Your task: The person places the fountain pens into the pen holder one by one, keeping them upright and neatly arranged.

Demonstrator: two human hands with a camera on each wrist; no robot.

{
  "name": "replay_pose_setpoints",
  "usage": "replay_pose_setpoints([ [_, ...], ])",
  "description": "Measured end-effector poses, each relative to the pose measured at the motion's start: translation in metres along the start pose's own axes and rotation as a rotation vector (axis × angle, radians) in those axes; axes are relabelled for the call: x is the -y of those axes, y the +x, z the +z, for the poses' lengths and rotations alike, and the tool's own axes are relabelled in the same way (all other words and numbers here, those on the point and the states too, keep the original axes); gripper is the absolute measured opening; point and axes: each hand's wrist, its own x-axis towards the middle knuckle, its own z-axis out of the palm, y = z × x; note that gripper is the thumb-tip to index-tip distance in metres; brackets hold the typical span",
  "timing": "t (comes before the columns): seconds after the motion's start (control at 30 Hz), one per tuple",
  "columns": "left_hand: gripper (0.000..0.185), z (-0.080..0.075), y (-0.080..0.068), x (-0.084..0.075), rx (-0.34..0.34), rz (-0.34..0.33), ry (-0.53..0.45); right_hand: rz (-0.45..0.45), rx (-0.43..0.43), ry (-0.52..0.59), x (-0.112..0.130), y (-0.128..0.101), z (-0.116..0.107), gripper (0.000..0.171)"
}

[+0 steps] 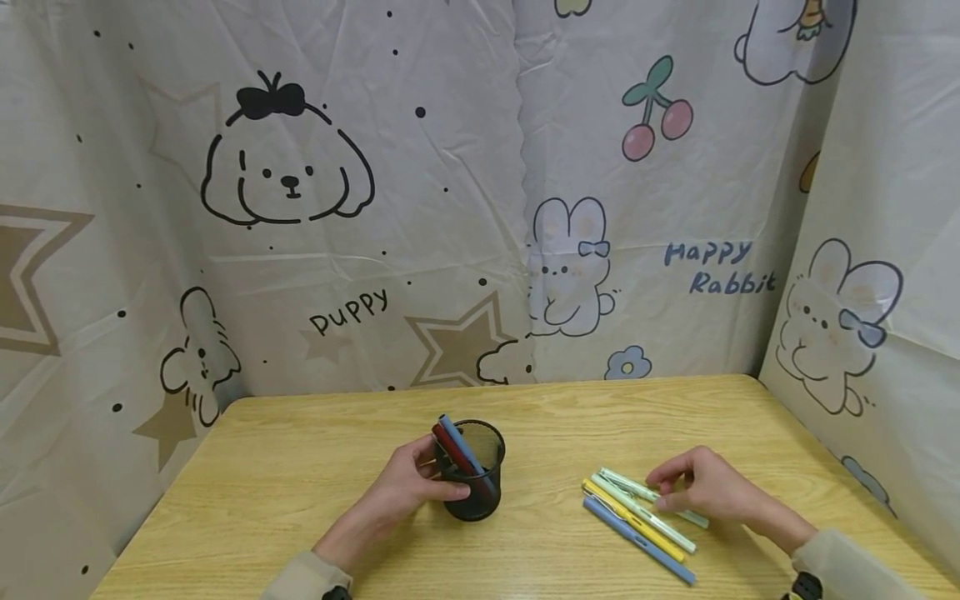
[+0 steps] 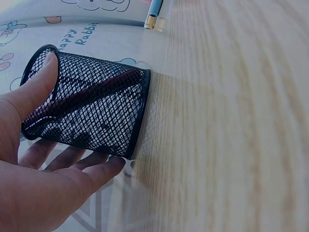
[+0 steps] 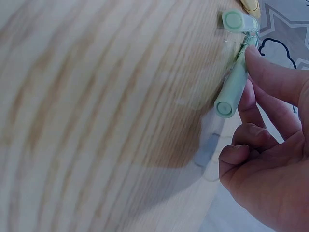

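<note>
Both hands work low over the wooden counter (image 1: 300,467), closest to the head camera, with beige sleeves showing at the bottom edge.

Left hand (image 1: 408,487): the grip wraps the black mesh pen cup (image 1: 472,471). The thumb lies against the cup wall near the rim, and the fingers curl under and around the far side, as the left wrist view confirms. The cup stands upright on the counter, near its centre. Inside it, a blue pen (image 1: 461,446) and a red pen (image 1: 447,446) lean toward the left, their upper ends projecting above the rim.

Right hand (image 1: 708,487): the grip is partly closed. Thumb and forefinger pinch a pale green pen (image 1: 637,486) at its right-hand portion. The right wrist view shows the fingertip pressed on the pen barrel and the remaining fingers curled toward the palm. The pen rests on the counter or just above it; the pictures do not settle which.

Three further pens lie just left of the right hand, roughly parallel and angled from upper left to lower right:
- a second pale green pen (image 1: 645,512),
- a yellow pen (image 1: 630,518),
- a blue-grey pen (image 1: 637,542), nearest the counter's front edge.

A cartoon-printed cloth (image 1: 480,208) with puppy and rabbit figures encloses the counter at the back and sides.
</note>
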Motion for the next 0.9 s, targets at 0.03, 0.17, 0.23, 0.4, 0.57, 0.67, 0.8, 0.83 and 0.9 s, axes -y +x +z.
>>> replay_pose_setpoints([
  [0.03, 0.071, 0.0000, 0.0000, 0.0002, 0.001, 0.000, -0.003, 0.001, 0.001, 0.001, -0.0003, 0.0001, 0.0000, 0.025],
  [0.17, 0.072, -0.0003, 0.0004, 0.0009, 0.007, -0.001, -0.013, 0.005, -0.003, -0.003, -0.0024, -0.0003, -0.0010, 0.025],
  [0.23, 0.072, -0.0005, 0.0003, 0.0010, 0.010, -0.004, -0.015, 0.005, -0.005, -0.011, -0.0034, -0.0004, -0.0017, 0.024],
  [0.4, 0.070, -0.0007, -0.0001, 0.0010, 0.011, -0.004, -0.010, 0.009, -0.002, -0.017, -0.0049, -0.0022, -0.0044, 0.024],
  [0.57, 0.070, -0.0006, -0.0003, 0.0008, 0.014, 0.000, -0.020, 0.030, -0.001, -0.005, -0.0070, -0.0050, -0.0057, 0.025],
  [0.67, 0.069, -0.0007, -0.0004, 0.0010, 0.014, 0.000, -0.018, 0.028, -0.004, -0.005, -0.0077, -0.0061, -0.0055, 0.026],
  [0.8, 0.068, -0.0007, 0.0003, 0.0018, 0.013, -0.005, -0.020, 0.023, -0.006, -0.008, -0.0074, -0.0067, -0.0051, 0.028],
  [0.83, 0.068, -0.0008, 0.0006, 0.0022, 0.013, -0.005, -0.020, 0.020, -0.005, -0.009, -0.0073, -0.0067, -0.0050, 0.029],
  [0.9, 0.067, -0.0008, 0.0009, 0.0025, 0.014, -0.006, -0.021, 0.013, -0.002, -0.004, -0.0072, -0.0067, -0.0050, 0.029],
])
